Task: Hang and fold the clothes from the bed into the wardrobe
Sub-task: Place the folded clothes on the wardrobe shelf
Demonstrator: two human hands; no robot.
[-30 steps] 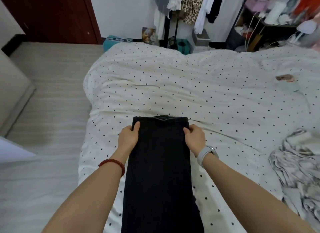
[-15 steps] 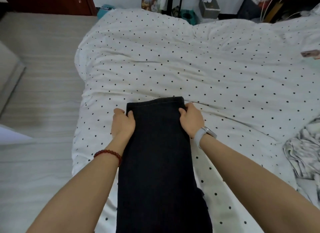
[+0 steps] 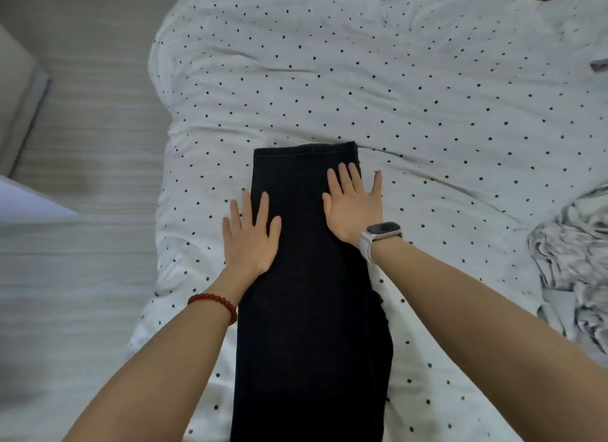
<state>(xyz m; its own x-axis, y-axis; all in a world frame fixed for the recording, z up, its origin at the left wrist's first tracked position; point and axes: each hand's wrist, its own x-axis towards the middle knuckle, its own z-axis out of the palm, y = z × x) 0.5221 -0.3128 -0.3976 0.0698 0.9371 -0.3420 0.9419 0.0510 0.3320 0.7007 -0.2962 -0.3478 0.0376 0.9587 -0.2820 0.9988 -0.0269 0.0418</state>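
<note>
- Long folded black denim trousers point(image 3: 309, 310): plain black.
- Quilted bed cover point(image 3: 411, 89) under the trousers: white with small black dots.
- Beaded bracelet point(image 3: 214, 302) left of the trousers: red.
- Crumpled garment point(image 3: 572, 270) right of the trousers: grey-and-white mottled.

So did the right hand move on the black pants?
Yes. The right hand let go of the black pants edge and now lies flat, fingers spread, partly on the dotted bedspread.

Red bead bracelet point(image 3: 214, 301), white smartwatch point(image 3: 378, 236), pale striped floor point(image 3: 82, 277)

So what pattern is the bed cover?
White with small black dots, clearest in the head view: bed cover.
</note>
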